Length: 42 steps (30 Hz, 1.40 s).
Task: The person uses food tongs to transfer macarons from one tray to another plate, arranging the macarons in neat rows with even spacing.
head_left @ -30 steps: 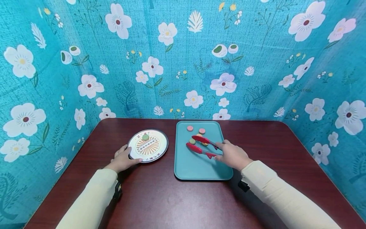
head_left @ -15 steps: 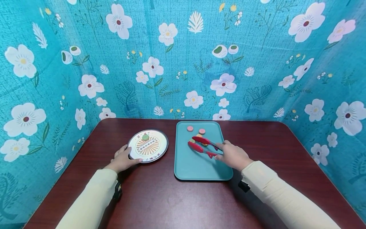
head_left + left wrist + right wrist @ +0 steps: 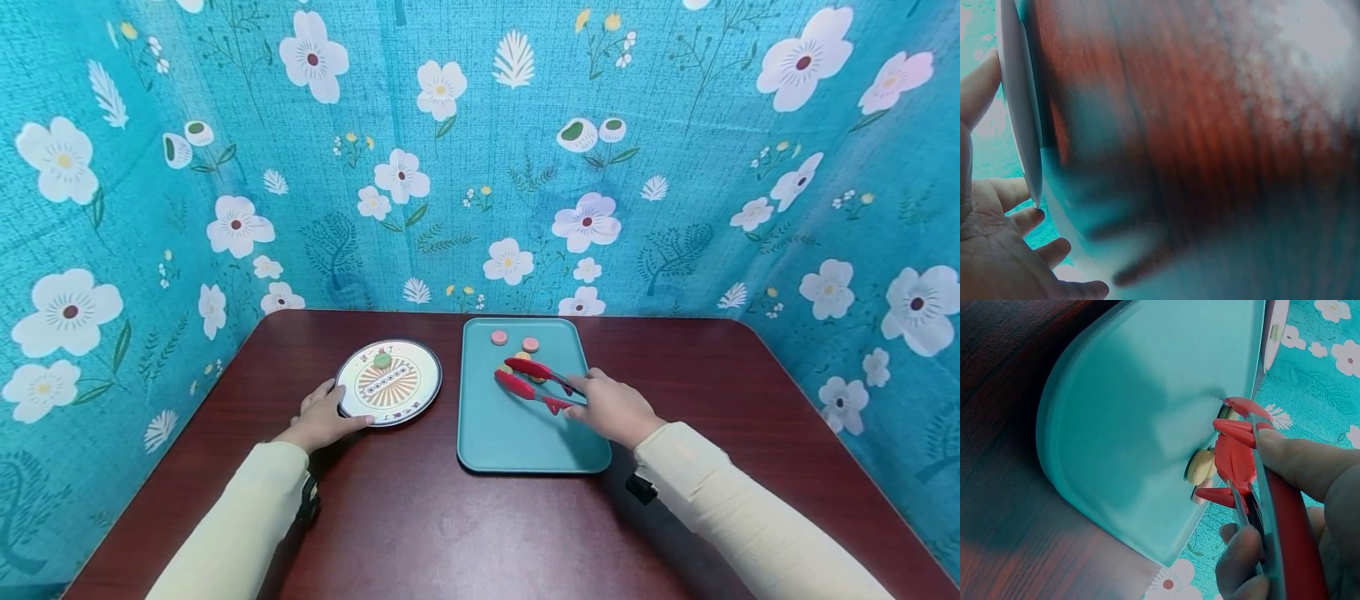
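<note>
My left hand [image 3: 318,417] holds the rim of a white patterned plate [image 3: 423,392], thumb along its near edge and fingers at its left side. On that plate lies a green macaron [image 3: 382,360]. My right hand [image 3: 617,407] grips red-tipped metal tongs [image 3: 1291,531] over the teal tray [image 3: 495,442]. Between the tong tips sits another green macaron [image 3: 503,368], mostly hidden; whether both tips touch it I cannot tell. Yellow macarons [image 3: 1199,467] lie close by, partly behind the tongs. Farther back on the tray are two pink macarons [image 3: 530,343].
The dark red-brown table [image 3: 420,517] carries the plate on the left and the tray right of centre. A blue flowered cloth [image 3: 465,167] hangs behind and along both sides. A dark strap-like item [image 3: 641,487] shows under the right sleeve.
The tong tips have drawn closer together around the green macaron, the near tip moving slightly away from me and rightward. The left hand and plate have stayed in place.
</note>
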Each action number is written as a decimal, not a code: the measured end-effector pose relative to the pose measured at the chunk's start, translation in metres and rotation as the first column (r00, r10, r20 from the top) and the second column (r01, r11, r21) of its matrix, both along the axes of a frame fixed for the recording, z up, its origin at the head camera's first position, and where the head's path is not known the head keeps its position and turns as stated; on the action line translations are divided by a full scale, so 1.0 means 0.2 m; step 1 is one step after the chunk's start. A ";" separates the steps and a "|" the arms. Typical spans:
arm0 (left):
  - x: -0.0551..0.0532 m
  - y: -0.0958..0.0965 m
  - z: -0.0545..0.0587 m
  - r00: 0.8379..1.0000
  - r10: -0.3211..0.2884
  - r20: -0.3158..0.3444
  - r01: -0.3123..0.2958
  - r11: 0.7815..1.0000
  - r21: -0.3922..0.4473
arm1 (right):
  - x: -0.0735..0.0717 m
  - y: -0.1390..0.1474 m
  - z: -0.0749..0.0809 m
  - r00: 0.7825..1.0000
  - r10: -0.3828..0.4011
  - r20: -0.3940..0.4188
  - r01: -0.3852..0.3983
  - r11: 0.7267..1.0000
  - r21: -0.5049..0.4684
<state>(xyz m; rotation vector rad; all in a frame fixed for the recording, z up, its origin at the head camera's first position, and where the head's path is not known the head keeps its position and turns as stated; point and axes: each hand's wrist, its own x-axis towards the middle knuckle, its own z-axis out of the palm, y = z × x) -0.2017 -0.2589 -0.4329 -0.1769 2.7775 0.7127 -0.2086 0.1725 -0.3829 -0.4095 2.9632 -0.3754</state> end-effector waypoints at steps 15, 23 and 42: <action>-0.02 -0.02 -0.03 1.000 0.000 0.005 0.000 1.000 0.013 | 0.00 0.01 -0.01 1.000 0.000 -0.011 0.000 1.000 -0.028; 0.00 0.00 0.00 1.000 0.004 0.007 -0.004 1.000 0.017 | 0.01 0.01 -0.01 1.000 -0.004 -0.024 0.004 0.999 -0.033; 0.00 0.00 -0.01 1.000 0.013 0.007 -0.013 1.000 0.016 | 0.00 -0.01 0.05 0.999 -0.004 -0.045 0.002 0.999 -0.045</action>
